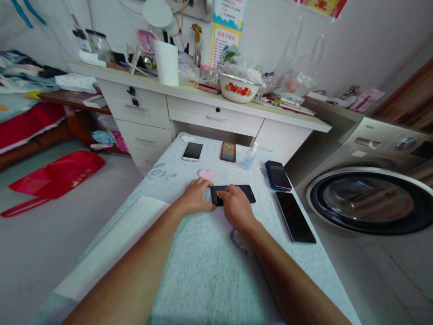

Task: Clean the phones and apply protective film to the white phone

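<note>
A black smartphone (249,193) lies sideways on the cloth-covered table, its dark screen facing up. My left hand (196,197) grips its left end, thumb at the near corner and fingers at the far one. Over the left part of the screen is my right hand (236,205), its fingers bunched and touching the glass. Whatever those fingers may hold is hidden. Beyond the phone stands a small clear spray bottle (249,157) with bluish liquid. A white-edged phone (192,151) and a reddish-brown phone (228,152) lie farther back.
On the table's right side lie a blue-edged phone (279,175) and a large dark tablet (296,217). A folded white cloth (118,243) rests along the left edge. Behind stands a white desk (216,113); a washing machine (368,180) is at right, a red bag (64,174) on the floor.
</note>
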The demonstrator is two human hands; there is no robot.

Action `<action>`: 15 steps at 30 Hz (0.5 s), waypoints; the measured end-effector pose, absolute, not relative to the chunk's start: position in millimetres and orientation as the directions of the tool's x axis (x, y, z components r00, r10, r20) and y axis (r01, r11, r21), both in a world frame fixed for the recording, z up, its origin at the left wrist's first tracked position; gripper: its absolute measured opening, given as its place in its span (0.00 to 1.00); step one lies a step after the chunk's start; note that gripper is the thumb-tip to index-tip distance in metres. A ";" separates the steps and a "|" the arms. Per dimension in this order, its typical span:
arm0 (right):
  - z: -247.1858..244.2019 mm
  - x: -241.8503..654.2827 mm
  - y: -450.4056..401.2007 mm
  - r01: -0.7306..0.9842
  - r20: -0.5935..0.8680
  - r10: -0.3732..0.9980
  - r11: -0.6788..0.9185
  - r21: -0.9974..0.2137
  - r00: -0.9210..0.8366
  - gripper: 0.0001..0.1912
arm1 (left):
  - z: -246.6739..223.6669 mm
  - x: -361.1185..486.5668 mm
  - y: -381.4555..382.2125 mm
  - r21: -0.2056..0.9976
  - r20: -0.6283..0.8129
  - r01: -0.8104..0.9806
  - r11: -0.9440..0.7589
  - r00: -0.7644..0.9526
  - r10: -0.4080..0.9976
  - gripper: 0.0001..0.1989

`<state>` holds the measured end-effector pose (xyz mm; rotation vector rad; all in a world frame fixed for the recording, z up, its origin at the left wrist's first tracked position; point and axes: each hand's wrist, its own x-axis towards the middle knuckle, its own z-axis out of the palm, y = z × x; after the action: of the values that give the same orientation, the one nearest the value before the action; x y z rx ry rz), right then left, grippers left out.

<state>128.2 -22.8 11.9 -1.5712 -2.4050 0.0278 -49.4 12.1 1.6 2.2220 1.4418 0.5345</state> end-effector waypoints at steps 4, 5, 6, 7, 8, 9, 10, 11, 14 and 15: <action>21.3 127.7 -21.7 0.890 0.156 0.891 0.443 -0.106 -0.425 0.13 | -1.3 -50.0 13.3 0.543 0.093 0.753 -0.373 0.387 0.917 0.29; 23.0 127.3 -21.5 0.888 0.145 0.889 0.449 -0.097 -0.434 0.13 | -1.8 -50.2 13.5 0.540 0.095 0.753 -0.374 0.388 0.917 0.30; 24.1 127.0 -21.6 0.886 0.139 0.887 0.454 -0.093 -0.440 0.13 | -2.1 -50.3 13.7 0.538 0.096 0.754 -0.376 0.389 0.916 0.30; 24.6 126.5 -22.0 0.886 0.141 0.887 0.454 -0.092 -0.440 0.13 | -2.1 -50.4 13.8 0.538 0.094 0.754 -0.377 0.390 0.916 0.30; 24.4 126.1 -22.6 0.886 0.147 0.887 0.453 -0.094 -0.438 0.13 | -1.6 -50.5 13.8 0.538 0.091 0.755 -0.375 0.390 0.916 0.30; 23.7 125.6 -23.6 0.888 0.156 0.888 0.449 -0.098 -0.432 0.13 | -0.9 -50.5 13.6 0.539 0.086 0.756 -0.372 0.390 0.917 0.30; 22.5 125.3 -24.9 0.889 0.164 0.890 0.445 -0.107 -0.425 0.13 | 0.0 -50.3 13.4 0.540 0.081 0.757 -0.369 0.389 0.918 0.30; 21.1 125.1 -26.3 0.890 0.169 0.892 0.441 -0.119 -0.419 0.13 | 1.0 -50.2 13.0 0.541 0.078 0.757 -0.366 0.388 0.919 0.30; 17.2 125.4 -30.2 0.882 0.178 0.893 0.441 -0.168 -0.412 0.15 | 3.3 -49.4 12.0 0.544 0.071 0.759 -0.358 0.384 0.921 0.30; 16.2 125.7 -31.0 0.875 0.181 0.890 0.449 -0.181 -0.419 0.15 | 3.5 -49.3 11.8 0.544 0.070 0.759 -0.357 0.383 0.921 0.30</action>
<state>125.7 -31.0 16.2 -1.5261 -2.4518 0.0848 -49.3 11.8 3.5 2.2227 1.4495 0.5143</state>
